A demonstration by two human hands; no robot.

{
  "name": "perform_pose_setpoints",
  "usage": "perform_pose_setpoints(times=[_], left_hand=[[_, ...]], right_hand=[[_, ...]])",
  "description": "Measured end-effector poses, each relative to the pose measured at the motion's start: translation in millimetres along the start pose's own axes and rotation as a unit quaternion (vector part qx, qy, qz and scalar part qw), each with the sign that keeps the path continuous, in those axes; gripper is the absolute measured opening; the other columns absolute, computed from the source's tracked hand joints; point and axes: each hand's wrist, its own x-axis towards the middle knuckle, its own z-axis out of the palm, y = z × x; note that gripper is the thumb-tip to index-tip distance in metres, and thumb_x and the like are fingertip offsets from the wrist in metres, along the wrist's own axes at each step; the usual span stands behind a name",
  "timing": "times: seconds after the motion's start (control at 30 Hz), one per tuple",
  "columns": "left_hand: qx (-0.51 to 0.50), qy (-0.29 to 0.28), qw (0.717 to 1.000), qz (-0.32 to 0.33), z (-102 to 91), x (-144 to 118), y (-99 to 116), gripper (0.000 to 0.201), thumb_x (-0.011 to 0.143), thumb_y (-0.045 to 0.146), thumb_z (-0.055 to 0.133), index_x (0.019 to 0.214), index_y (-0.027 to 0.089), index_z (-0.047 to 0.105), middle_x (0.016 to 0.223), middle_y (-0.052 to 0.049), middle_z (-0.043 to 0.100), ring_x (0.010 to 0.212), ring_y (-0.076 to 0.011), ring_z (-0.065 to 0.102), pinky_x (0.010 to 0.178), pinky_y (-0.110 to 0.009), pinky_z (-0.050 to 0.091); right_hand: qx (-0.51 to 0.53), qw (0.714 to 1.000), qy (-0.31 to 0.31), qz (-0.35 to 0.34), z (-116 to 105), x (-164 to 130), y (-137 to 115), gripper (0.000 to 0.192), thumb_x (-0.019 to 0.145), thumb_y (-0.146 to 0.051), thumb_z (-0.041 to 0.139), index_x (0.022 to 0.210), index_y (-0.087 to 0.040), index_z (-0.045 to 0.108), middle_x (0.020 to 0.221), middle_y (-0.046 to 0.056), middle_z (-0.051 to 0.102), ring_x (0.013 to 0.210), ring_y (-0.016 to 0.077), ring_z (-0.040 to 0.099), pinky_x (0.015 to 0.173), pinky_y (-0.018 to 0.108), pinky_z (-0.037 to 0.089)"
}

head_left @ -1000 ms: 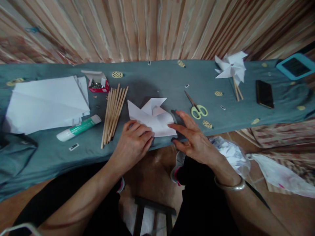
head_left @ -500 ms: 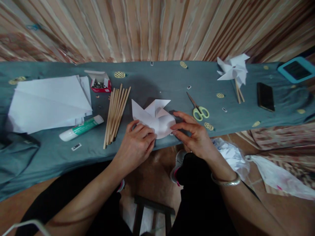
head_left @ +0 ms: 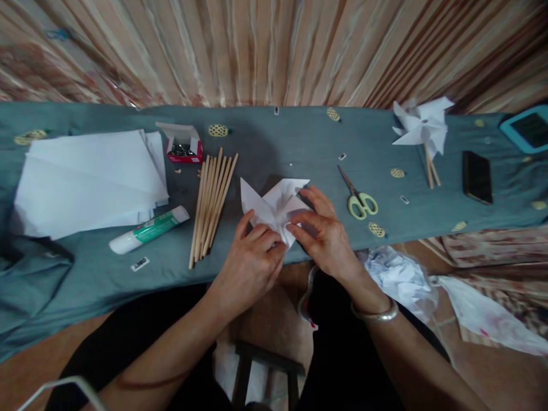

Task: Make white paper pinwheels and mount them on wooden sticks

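At the table edge, my left hand and right hand both pinched the folded paper, fingers curled, beside the sticks.

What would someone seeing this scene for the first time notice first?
Probably the two hands at the near edge of the table: the left hand and right hand both pinch a folded white paper piece on the teal cloth. Next, the bundle of wooden sticks just left of it, and a finished paper pinwheel lying at the far right.
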Motion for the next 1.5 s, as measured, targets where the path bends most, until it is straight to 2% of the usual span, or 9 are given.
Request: perform_pose_setpoints(times=[0.57,0.87,1.2,1.33,1.5], left_hand=[[-0.016,-0.024,0.999,-0.029,-6.4,-3,1,0.013,0.087,0.015,0.055,0.088,0.018,0.067,0.086,-0.002,0.069,0.086,-0.0192,0.062,0.112,-0.060,0.032],[-0.011,-0.015,0.999,-0.038,-7.3,-3,1,0.016,0.087,0.012,0.053,0.086,0.019,0.067,0.084,-0.001,0.069,0.082,-0.0181,0.063,0.113,-0.061,0.032],[-0.009,-0.003,0.999,-0.043,-5.2,-4,0,0.016,0.091,0.013,0.051,0.092,0.016,0.066,0.087,-0.002,0.069,0.085,-0.0188,0.064,0.115,-0.062,0.028],[-0.010,-0.021,0.999,-0.049,-5.6,-4,0,0.016,0.092,0.014,0.050,0.093,0.019,0.065,0.089,-0.002,0.069,0.086,-0.0190,0.065,0.116,-0.061,0.027],[-0.015,-0.016,0.998,-0.057,-6.7,-4,1,0.017,0.094,0.016,0.048,0.099,0.022,0.063,0.093,0.000,0.069,0.089,-0.0191,0.065,0.117,-0.061,0.026]], right_hand=[[-0.049,0.998,0.035,0.024,12,4,-10,0.014,0.090,-0.029,0.058,0.084,-0.022,0.069,0.143,0.008,0.052,0.142,0.0302,0.035,0.115,0.053,0.035],[-0.044,0.997,0.041,0.054,14,4,-11,0.014,0.089,-0.032,0.060,0.083,-0.023,0.068,0.142,0.007,0.052,0.141,0.0313,0.036,0.115,0.056,0.034],[-0.066,0.994,0.053,0.071,15,2,-15,0.008,0.087,-0.028,0.062,0.081,-0.025,0.067,0.141,0.006,0.052,0.140,0.0313,0.038,0.115,0.054,0.034],[-0.066,0.995,0.046,0.065,14,1,-16,0.009,0.087,-0.027,0.062,0.080,-0.025,0.067,0.141,0.006,0.052,0.140,0.0316,0.038,0.115,0.053,0.035],[-0.054,0.995,0.049,0.065,14,1,-16,0.010,0.088,-0.026,0.061,0.080,-0.025,0.067,0.141,0.003,0.051,0.140,0.0312,0.036,0.115,0.056,0.034]])
